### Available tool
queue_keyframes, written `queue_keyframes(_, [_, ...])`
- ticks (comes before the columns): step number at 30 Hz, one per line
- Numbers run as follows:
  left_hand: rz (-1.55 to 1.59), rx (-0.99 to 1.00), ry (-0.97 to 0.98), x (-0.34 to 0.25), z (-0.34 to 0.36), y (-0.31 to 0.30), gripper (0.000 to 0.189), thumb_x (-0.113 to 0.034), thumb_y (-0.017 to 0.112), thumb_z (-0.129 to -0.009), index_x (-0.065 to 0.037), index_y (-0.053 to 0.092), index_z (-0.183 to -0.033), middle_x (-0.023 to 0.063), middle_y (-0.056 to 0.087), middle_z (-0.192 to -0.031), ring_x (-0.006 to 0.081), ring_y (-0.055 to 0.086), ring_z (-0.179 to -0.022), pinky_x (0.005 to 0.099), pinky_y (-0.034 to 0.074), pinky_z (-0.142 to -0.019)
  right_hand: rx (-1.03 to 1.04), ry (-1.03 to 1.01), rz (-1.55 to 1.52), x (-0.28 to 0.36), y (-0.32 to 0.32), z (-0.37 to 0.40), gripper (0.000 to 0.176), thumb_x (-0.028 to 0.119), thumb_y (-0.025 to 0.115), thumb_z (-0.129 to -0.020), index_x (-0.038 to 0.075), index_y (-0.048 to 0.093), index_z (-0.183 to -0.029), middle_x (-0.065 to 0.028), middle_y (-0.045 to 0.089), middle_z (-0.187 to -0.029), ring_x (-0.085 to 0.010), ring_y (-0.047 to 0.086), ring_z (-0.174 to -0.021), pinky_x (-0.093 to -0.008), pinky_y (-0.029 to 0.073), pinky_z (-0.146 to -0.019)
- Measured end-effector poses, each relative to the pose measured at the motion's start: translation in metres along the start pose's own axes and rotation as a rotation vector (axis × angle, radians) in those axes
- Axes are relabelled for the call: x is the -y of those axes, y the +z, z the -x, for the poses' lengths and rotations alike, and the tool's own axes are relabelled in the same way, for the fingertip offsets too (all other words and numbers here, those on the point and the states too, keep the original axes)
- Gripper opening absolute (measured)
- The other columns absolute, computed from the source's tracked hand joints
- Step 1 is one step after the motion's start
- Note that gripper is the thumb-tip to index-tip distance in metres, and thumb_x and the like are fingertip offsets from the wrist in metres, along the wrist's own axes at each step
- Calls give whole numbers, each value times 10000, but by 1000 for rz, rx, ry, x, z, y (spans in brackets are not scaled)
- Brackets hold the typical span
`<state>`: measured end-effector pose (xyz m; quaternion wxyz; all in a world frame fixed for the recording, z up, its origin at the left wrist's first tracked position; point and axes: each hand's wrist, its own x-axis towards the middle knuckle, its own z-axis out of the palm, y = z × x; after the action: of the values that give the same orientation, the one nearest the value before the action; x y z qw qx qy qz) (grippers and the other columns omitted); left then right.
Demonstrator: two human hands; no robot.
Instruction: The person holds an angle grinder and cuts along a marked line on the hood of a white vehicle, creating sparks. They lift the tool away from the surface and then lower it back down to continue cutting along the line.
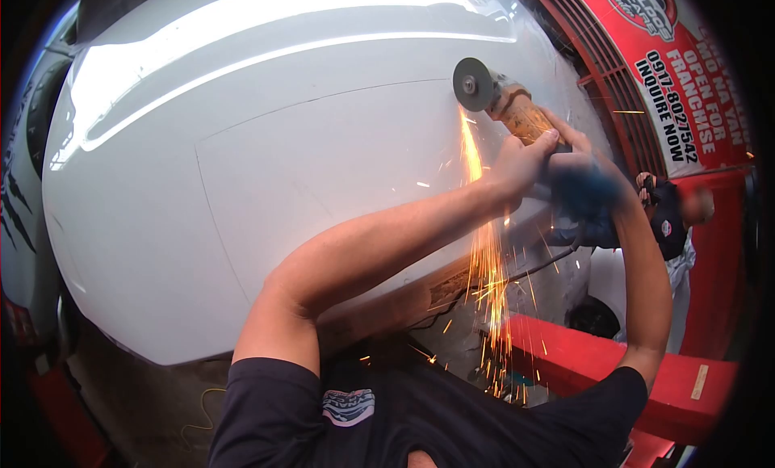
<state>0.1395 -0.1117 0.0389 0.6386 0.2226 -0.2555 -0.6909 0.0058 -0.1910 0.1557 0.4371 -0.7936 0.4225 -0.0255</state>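
Observation:
Both my hands grip an angle grinder [526,121] with a worn orange body and a thin grey cutting disc [474,84]. My left hand [517,165] is closed round the body from the left, thumb on top. On the other side my right hand [588,149] wraps the rear part, with a blurred blue patch over its lower side that I cannot make out. The disc meets a white car panel [323,161] at its edge, and orange sparks [488,258] stream down toward my body. Thin dark lines [323,99] run across the panel.
A red grille [593,48] and a red banner [686,72] stand at the upper right. Another person [674,218] is at the right. A red beam [613,379] crosses the lower right, and a dark cord [541,264] hangs below the grinder.

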Motion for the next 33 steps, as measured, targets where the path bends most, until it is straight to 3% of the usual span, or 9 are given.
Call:
queue_keyframes(4, [32, 26, -4, 0, 1, -1, 556, -452, 569, -1161, 58, 583, -1380, 177, 740, -1213, 322, 786, -1077, 529, 694, -863, 17, 79, -30, 21, 7, 10, 1058, 195, 709, -785, 24, 320, -1754, -182, 675, -1233, -204, 667, -974, -308, 563, -850])
queue_keyframes(17, [46, -24, -34, 3, 6, 5, 543, -445, 555, -1167, 59, 572, -1367, 184, 736, -1216, 327, 788, -1080, 536, 705, -862, -10, 44, -64, 14, 10, 12, 1054, 181, 695, -770, 35, 336, -1751, -173, 679, -1243, -184, 659, -979, -297, 554, -854])
queue_keyframes(25, [19, 30, -2, 0, -1, -2, 555, -452, 556, -1166, 59, 579, -1380, 191, 738, -1224, 330, 790, -1082, 527, 702, -868, -36, 37, -39, 9, 7, 4, 1071, 189, 704, -760, 42, 332, -1753, -187, 695, -1104, -199, 670, -814, -313, 561, -713])
queue_keyframes(33, [47, 62, 16, -6, -1, -4, 550, -458, 552, -1170, 52, 600, -1371, 184, 746, -1207, 324, 793, -1069, 515, 701, -836, -16, 66, -81, 27, 9, 7, 1045, 169, 702, -782, 29, 331, -1749, -173, 703, -1070, -176, 659, -772, -305, 552, -662])
